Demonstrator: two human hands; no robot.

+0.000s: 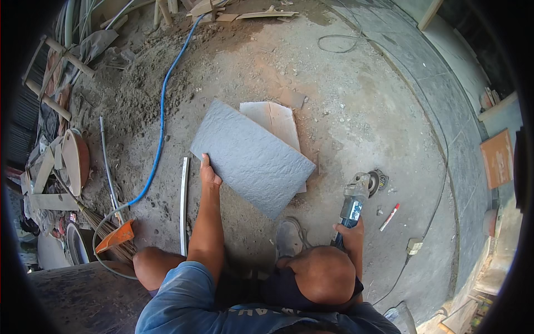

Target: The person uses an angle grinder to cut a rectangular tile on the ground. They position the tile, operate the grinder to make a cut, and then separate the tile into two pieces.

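Observation:
My left hand (208, 173) grips a grey rectangular tile (253, 158) with a rough face by its near left edge, the thumb lying on top and the fingers hidden beneath. The tile is slanted over a pale, worn board (272, 117) on the ground. Off to the right, my right hand (351, 231) is wrapped round the body of an angle grinder (352, 206). The grinder's disc end (378, 181) points away from me, apart from the tile. A red and white marker (390, 217) lies just right of the grinder.
A white metal strip (184, 206) lies left of my left arm. A blue hose (162, 111) curves across the left side. Beyond it are a broom (111, 236), an orange dustpan (115, 236) and scrap wood. A power cord (439, 195) runs along the right, past grey floor tiles (428, 92).

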